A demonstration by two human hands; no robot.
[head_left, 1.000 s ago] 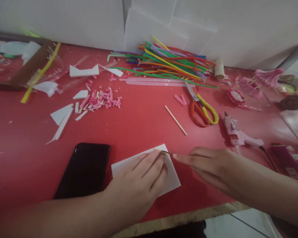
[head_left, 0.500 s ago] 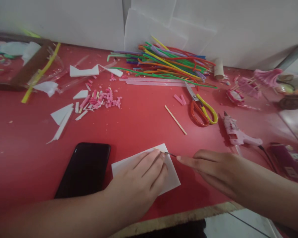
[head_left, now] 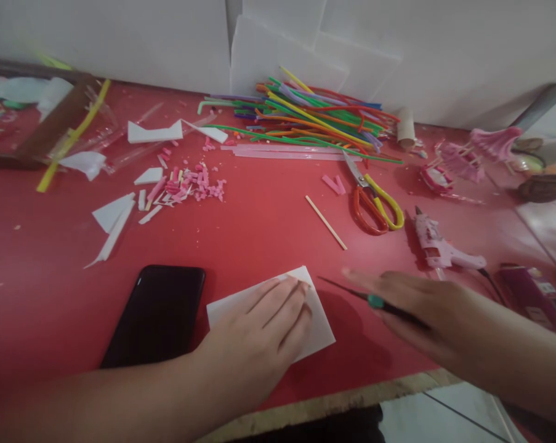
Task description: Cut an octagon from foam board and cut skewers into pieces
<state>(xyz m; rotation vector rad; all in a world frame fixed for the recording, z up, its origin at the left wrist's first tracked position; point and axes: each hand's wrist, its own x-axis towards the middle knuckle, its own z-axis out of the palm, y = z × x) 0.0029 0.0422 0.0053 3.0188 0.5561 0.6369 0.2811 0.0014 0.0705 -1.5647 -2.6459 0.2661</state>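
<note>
Brown edging forms a tray-like frame at your far left, with pale blue and white pieces lying inside it. Next comes a dark phone, flat on the red table. Your left hand lies palm down over a white card, fingers together and slightly bent, tips near the card's far right corner. You have the card pinned to the table; whether your fingertips also pinch something, I cannot tell. Your right hand, blurred, is off the card, forefinger stretched forward and fingers closed around a slim dark tool with a green collar. Its thin tip points left, just beside the card's right edge and apart from it.
</note>
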